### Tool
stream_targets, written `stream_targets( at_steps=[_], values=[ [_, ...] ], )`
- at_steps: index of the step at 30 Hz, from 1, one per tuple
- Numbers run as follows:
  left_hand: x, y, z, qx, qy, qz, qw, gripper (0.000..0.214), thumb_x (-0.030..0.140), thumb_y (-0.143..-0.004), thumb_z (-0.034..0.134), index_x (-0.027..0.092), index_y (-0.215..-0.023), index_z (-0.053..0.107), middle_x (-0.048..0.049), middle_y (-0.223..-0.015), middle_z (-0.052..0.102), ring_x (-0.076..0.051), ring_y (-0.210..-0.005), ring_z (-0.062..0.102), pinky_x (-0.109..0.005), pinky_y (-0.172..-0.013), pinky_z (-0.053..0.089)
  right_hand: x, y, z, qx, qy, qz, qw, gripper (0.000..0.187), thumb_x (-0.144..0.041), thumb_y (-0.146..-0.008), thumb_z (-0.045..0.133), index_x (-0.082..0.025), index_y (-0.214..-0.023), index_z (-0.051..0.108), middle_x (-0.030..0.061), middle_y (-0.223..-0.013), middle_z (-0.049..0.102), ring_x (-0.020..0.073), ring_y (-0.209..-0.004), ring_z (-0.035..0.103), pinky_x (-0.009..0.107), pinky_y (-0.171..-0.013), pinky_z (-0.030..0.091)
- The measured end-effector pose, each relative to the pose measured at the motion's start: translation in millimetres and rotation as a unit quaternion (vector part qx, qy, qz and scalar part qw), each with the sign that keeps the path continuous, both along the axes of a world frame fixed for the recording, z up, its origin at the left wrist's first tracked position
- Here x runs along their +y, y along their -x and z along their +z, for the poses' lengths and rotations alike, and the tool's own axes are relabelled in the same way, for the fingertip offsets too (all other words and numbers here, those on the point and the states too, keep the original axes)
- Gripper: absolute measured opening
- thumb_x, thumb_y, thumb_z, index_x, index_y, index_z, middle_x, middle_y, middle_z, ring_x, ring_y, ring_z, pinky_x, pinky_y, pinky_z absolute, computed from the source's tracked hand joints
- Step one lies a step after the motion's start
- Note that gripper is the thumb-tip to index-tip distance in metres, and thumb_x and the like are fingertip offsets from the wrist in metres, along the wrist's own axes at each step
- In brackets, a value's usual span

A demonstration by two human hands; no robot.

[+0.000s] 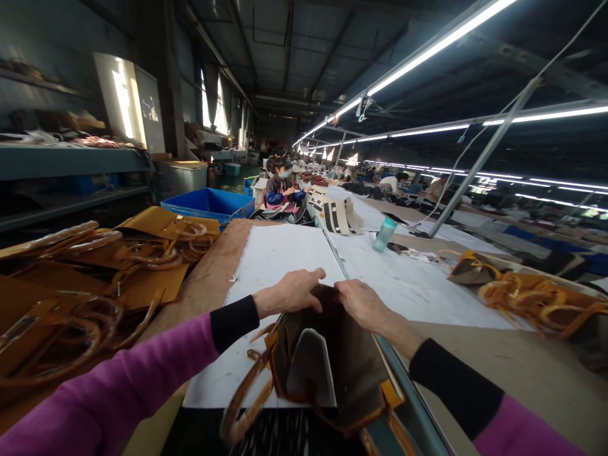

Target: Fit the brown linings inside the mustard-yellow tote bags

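A brown handbag [356, 361] with tan trim lies in front of me at the table's near edge, its mouth tilted toward me. A pale stiff panel [311, 364] shows inside its dark lining. My left hand [294, 291] is closed on the bag's far left edge, thumb and fingers bent over it. On the far right edge, my right hand [363, 304] grips the bag with curled fingers. A plastic-wrapped handle [247, 392] hangs off the bag's left side. The bag's far end is partly hidden behind my hands.
Tan bag parts with wrapped handles [142, 266] are piled at left, beside a blue bin [209, 204]. White sheets [280, 244] cover the table. A teal bottle [384, 233] stands ahead. More bags [536, 291] lie at right. A masked person [282, 187] sits farther off.
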State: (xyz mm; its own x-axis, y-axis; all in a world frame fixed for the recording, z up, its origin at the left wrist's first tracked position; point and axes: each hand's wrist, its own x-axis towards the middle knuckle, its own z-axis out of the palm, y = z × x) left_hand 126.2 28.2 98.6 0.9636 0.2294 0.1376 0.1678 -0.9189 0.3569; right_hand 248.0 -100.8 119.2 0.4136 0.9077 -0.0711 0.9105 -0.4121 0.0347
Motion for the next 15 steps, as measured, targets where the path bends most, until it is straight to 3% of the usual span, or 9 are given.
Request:
stream_targets(
  at_steps=[2, 7, 11, 15],
  values=[
    [0, 8, 4.8, 0.049, 0.006, 0.027, 0.998, 0.06, 0.032, -0.061, 0.072, 0.019, -0.114, 0.047, -0.0062, -0.1, 0.065, -0.025, -0.088, 0.061, -0.028, -0.068, 0.046, -6, 2, 4.5, -0.007, 0.002, -0.016, 1.0, 0.019, -0.027, -0.082, 0.047, -0.019, -0.081, 0.064, 0.0076, -0.086, 0.067, 0.0206, -0.086, 0.061, 0.026, -0.064, 0.034],
    [4, 8, 9.3, 0.049, -0.003, -0.006, 0.999, 0.043, 0.013, -0.065, 0.057, 0.023, -0.106, 0.056, -0.0027, -0.103, 0.064, -0.021, -0.093, 0.059, -0.027, -0.073, 0.046, -25, 16, 5.9, -0.026, -0.003, -0.045, 0.999, 0.02, -0.028, -0.082, 0.046, -0.02, -0.074, 0.062, 0.007, -0.084, 0.066, 0.0221, -0.085, 0.06, 0.027, -0.06, 0.03],
    [-1, -6, -2.5, -0.009, -0.068, -0.032, 0.997, 0.039, 0.009, -0.069, 0.048, 0.024, -0.102, 0.06, -0.0032, -0.099, 0.066, -0.022, -0.092, 0.06, -0.029, -0.075, 0.046, -37, 23, 0.9, -0.035, -0.011, -0.081, 0.996, 0.02, -0.027, -0.083, 0.044, -0.02, -0.075, 0.061, 0.0064, -0.084, 0.066, 0.0219, -0.085, 0.06, 0.027, -0.06, 0.03],
    [-11, -16, -16.4, -0.046, -0.076, -0.018, 0.996, 0.026, 0.018, -0.077, 0.049, 0.022, -0.099, 0.063, -0.0056, -0.088, 0.068, -0.022, -0.083, 0.063, -0.029, -0.07, 0.047, -47, 19, -6.4, -0.02, -0.019, -0.091, 0.995, 0.02, -0.028, -0.083, 0.044, -0.021, -0.076, 0.06, 0.0059, -0.083, 0.067, 0.0219, -0.085, 0.061, 0.027, -0.061, 0.031]
  ],
)
